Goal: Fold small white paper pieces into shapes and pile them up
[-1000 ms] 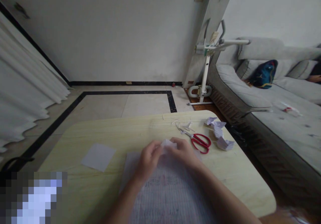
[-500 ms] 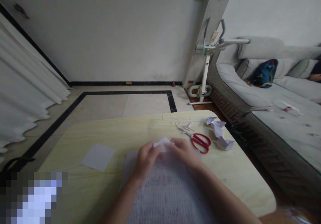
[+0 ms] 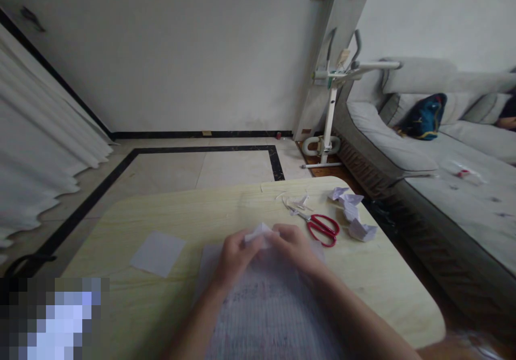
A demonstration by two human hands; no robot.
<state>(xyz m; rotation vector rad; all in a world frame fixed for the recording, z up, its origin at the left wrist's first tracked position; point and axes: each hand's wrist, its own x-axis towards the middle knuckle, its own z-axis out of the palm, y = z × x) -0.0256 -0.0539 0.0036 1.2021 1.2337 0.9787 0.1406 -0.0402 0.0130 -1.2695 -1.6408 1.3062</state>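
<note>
A small piece of folded white paper (image 3: 261, 230) is pinched between both hands, its peak pointing away from me. My left hand (image 3: 235, 252) grips its left side, and my right hand (image 3: 295, 244) grips the right side with the thumb pressed on it. Both hands are above the top of a lined, written-on sheet (image 3: 266, 317). To the right lie scissors with red handles (image 3: 323, 230), blades toward paper scraps (image 3: 300, 203). Beyond them, several folded paper pieces (image 3: 351, 209) line the table's right edge. On the left rests a flat square of white paper (image 3: 158, 253).
The pale wooden table (image 3: 387, 285) has rounded corners. Past its right side stands a grey sofa (image 3: 455, 166) with cushions and a blue bag (image 3: 427, 115). A white exercise machine (image 3: 330, 113) is near the wall. A white curtain (image 3: 36, 123) hangs at left.
The folded paper has shifted slightly between my fingers, and my right thumb has moved a little inward over it. Scissors, paper square and folded pieces stay put.
</note>
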